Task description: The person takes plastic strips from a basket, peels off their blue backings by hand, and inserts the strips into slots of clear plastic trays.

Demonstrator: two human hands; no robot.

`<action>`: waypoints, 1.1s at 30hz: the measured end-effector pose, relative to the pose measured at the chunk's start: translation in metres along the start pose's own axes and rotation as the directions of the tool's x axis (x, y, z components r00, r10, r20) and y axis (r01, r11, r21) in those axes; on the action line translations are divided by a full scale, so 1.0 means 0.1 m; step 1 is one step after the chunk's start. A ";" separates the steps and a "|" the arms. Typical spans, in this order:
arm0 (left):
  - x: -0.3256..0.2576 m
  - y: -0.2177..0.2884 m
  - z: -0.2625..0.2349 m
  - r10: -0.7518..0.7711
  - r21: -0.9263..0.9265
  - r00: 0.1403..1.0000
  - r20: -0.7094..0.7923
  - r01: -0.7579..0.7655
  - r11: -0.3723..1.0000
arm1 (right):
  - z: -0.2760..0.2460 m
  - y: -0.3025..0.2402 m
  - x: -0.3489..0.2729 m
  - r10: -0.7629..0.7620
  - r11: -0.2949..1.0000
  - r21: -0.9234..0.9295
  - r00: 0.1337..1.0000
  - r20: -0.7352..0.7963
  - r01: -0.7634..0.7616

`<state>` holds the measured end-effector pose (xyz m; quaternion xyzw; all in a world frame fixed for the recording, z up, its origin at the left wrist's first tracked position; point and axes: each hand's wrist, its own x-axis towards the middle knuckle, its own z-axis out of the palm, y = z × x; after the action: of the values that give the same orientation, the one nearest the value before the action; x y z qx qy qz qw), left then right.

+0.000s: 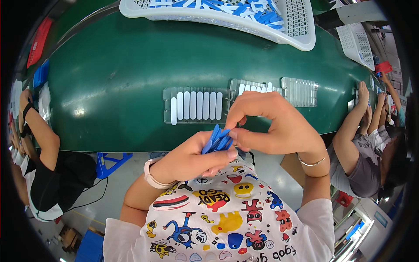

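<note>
A bunch of slim blue strips [216, 141] with rounded ends is clasped in my left hand [190, 160], just past the table's near edge. My right hand [277, 124] has its thumb and forefinger pinched at the upper right of the bunch, on the end of a blue strip. Beyond my hands lies a clear plastic tray [167, 94] with several white rounded strips [193, 105] side by side; the leftmost one sits lower than the others. A second clear tray [234, 85], also with white strips, is partly hidden behind my right hand.
To the right, a third clear tray [300, 92] shows ridged slots. At the far side stands a white basket [302, 26] of loose blue and white pieces on the green table [109, 96]. Other people work at both sides; a blue stool [111, 165] is at lower left.
</note>
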<state>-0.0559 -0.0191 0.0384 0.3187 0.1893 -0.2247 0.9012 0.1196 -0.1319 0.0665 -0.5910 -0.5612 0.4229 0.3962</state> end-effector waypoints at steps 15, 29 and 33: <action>0.06 -0.07 0.00 0.041 0.223 0.999 0.006 -0.041 0.974 | 0.11 0.09 -0.19 -0.116 0.993 -0.062 0.957 -0.264 0.104; 0.06 -0.07 -0.02 -0.005 0.055 1.000 -0.029 0.007 0.998 | -0.12 0.62 -0.81 -0.375 0.524 -0.834 0.833 -0.407 -0.171; 0.07 -0.08 -0.03 0.014 0.060 0.999 -0.050 -0.011 0.998 | 0.15 0.71 -0.89 -0.317 0.490 -0.851 0.870 -0.378 -0.191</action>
<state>-0.0543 -0.0247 0.0293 0.3524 0.2032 -0.2167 0.8875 0.1281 -0.2253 -0.0003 -0.7726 -0.5987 -0.0978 0.1871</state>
